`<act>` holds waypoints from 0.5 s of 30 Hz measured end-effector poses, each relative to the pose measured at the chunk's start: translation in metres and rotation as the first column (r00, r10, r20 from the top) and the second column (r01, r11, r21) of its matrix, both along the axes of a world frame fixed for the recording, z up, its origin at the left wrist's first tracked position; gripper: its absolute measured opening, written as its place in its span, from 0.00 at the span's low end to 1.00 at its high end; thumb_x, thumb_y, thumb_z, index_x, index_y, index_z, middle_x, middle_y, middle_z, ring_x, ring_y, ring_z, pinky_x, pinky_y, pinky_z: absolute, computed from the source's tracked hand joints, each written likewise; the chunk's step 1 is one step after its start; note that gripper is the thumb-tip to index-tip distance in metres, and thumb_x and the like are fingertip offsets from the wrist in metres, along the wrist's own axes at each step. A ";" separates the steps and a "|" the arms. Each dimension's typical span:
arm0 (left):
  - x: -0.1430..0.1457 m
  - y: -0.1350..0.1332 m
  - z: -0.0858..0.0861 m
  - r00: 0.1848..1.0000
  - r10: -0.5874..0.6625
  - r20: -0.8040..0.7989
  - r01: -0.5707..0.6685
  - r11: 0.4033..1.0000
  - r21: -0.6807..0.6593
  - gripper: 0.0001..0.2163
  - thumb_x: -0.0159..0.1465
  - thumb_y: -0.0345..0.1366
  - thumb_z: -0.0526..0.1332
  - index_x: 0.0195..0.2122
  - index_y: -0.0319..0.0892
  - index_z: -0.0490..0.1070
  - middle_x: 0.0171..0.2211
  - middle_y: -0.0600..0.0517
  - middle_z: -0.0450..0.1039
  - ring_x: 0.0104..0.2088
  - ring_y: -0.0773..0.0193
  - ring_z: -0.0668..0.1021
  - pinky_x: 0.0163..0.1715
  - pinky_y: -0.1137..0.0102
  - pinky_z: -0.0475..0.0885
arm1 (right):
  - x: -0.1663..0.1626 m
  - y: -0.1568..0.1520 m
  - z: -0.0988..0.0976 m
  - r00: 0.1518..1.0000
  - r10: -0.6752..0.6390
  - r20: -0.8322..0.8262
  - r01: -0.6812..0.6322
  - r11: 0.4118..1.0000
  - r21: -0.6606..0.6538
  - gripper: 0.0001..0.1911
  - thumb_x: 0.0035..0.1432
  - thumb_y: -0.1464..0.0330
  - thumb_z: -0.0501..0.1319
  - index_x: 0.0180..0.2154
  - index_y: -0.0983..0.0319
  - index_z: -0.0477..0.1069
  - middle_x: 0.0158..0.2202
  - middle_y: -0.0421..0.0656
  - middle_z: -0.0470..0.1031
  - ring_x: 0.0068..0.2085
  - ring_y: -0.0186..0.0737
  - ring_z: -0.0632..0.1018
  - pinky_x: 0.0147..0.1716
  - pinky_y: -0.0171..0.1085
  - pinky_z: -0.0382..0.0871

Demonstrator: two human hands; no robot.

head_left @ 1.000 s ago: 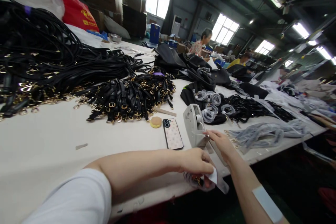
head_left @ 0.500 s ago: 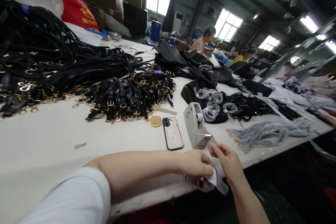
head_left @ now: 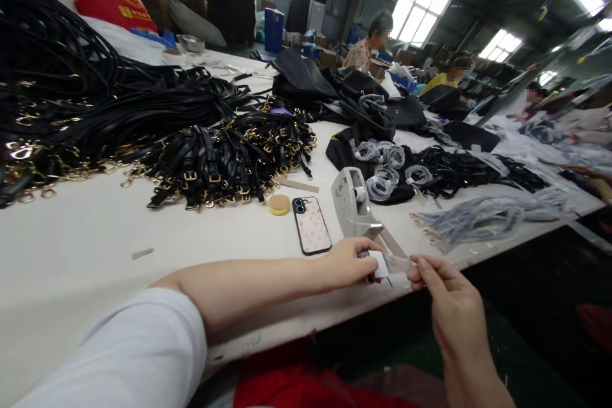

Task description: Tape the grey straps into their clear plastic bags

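Note:
My left hand (head_left: pixel 351 261) is closed around a small plastic-wrapped bundle (head_left: pixel 389 266) with a white label (head_left: pixel 379 264) on it. Most of that bundle is hidden by the fingers. Thumb and forefinger of my right hand (head_left: pixel 452 290) pinch a thin, clear strip at the bundle's right end; whether it is tape or the wrapping film I cannot tell. Just behind both hands stands a grey tape dispenser (head_left: pixel 349 203), its cutter edge facing me. A tan strip (head_left: pixel 393 243) runs between the dispenser and my right hand.
Left of the dispenser lie a phone (head_left: pixel 312 225) and a round yellow-edged pad (head_left: pixel 278 204). Black straps with gold buckles (head_left: pixel 210 162) are heaped to the left. Plastic-wrapped straps (head_left: pixel 492 220) lie right, black bags (head_left: pixel 306 80) behind. Co-workers sit farther back. The table edge (head_left: pixel 287 344) runs close to me.
My right hand has moved from the dispenser's cutter toward the right and down, to the bundle's end. My left hand has raised the bundle slightly. The whole view has shifted a little.

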State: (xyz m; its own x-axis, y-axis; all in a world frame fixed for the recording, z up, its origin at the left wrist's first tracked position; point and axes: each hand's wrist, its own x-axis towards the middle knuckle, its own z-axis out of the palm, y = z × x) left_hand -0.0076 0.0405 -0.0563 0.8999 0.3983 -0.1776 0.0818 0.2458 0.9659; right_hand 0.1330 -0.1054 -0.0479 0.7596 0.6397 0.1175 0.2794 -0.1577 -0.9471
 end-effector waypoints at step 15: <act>-0.001 0.002 -0.005 0.997 0.068 0.028 -0.071 0.987 0.145 0.15 0.60 0.35 0.56 0.44 0.35 0.74 0.24 0.54 0.70 0.22 0.70 0.70 0.22 0.77 0.64 | -0.053 0.012 -0.018 0.937 0.183 -0.298 -0.196 0.980 -0.015 0.22 0.53 0.51 0.68 0.24 0.63 0.73 0.17 0.38 0.69 0.17 0.28 0.64 0.18 0.29 0.55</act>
State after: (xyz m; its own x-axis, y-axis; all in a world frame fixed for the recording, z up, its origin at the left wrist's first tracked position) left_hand -0.0083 0.0421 -0.0610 0.8724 0.4799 -0.0926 0.0466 0.1070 0.9932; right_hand 0.0802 -0.0934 -0.0660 0.6201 0.7747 -0.1235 0.0185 -0.1718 -0.9850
